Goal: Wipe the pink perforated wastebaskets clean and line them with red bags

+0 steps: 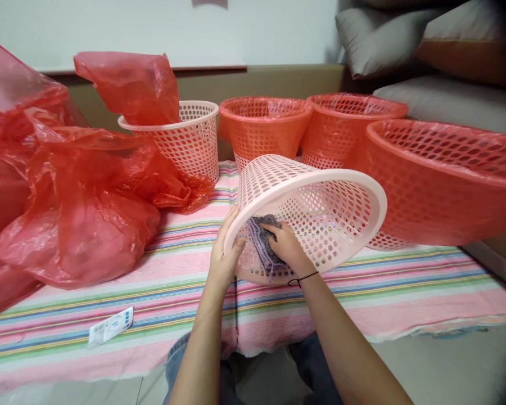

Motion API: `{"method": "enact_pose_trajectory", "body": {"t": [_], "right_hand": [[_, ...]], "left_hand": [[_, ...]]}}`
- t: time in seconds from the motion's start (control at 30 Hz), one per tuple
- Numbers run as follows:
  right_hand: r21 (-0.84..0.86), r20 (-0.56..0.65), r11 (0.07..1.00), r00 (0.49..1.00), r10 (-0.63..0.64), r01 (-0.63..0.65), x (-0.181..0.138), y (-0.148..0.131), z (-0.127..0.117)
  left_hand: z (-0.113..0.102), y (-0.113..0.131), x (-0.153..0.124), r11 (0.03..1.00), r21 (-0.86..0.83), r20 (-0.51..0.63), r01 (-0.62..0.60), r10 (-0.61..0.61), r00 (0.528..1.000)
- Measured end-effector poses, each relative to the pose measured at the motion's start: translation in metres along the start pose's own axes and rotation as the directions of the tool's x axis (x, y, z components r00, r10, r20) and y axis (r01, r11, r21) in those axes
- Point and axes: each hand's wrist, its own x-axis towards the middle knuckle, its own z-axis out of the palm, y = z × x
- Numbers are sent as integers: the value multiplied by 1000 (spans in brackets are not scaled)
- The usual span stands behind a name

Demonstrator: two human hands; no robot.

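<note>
A pale pink perforated basket (320, 191) lies tipped on its side on the striped cloth (160, 292), mouth facing me. My left hand (224, 256) grips its rim on the left side, fingers wrapped round the edge. My right hand (284, 244) reaches inside the basket and presses a folded grey-purple cloth (261, 239) against the inner wall. A thin black band circles my right wrist.
Three baskets lined with red bags stand behind and to the right (263, 126) (349, 121) (442, 174). A pale basket (194, 140) holds a loose red bag. Crumpled red plastic bags (76, 197) pile at left. A small white packet (110, 325) lies near the front edge. Grey cushions (383, 39) sit at back right.
</note>
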Motion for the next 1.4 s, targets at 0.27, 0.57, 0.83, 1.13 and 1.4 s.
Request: {"method": "enact_pose_trajectory", "body": {"t": [0.27, 0.57, 0.83, 1.13, 1.4], "right_hand": [[-101, 34, 990, 994, 102, -98, -13, -23, -2], [555, 93, 826, 994, 51, -95, 7, -12, 2], [528, -6, 847, 998, -61, 55, -4, -24, 15], [795, 169, 589, 986, 17, -146, -16, -22, -17], [-90, -106, 992, 991, 82, -92, -12, -6, -10]], "left_hand": [[3, 2, 2, 1000, 12, -8, -6, 6, 1000], [2, -1, 0, 1000, 8, -10, -13, 13, 1000], [4, -2, -1, 1000, 3, -29, -11, 11, 1000], [5, -1, 5, 999, -37, -61, -20, 18, 998], [11, -4, 3, 999, 2, -82, -49, 49, 995]]}}
